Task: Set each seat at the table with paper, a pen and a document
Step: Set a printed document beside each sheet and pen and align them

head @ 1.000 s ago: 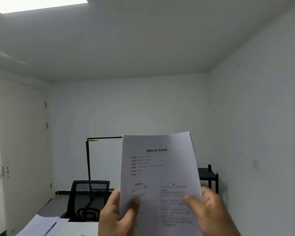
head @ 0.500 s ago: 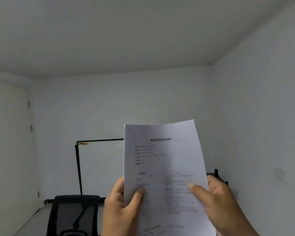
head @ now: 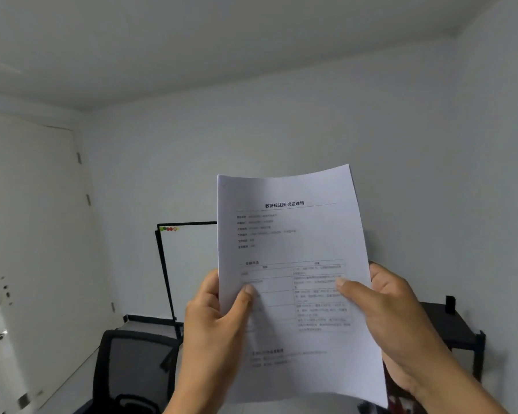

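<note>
Fingers [head: 245, 294] of left hand [head: 213, 330] and right hand [head: 392, 321]: closed on document [head: 287, 240], thumbs pressed to its printed face, one hand at each lower side edge. Document: upright, raised before the camera (several sheets, text mostly blurred). Whiteboard [head: 189, 258]: behind document, to its left. Black mesh chair [head: 132, 369]: below whiteboard. Black shelf [head: 455, 327]: right of document.

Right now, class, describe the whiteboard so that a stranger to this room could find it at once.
Look to the far wall, left of the printed document held up in both hands. The whiteboard stands there behind the black mesh chair, partly hidden by the document. Its thin black frame and the row of coloured magnets at its top left corner set it apart.
</note>
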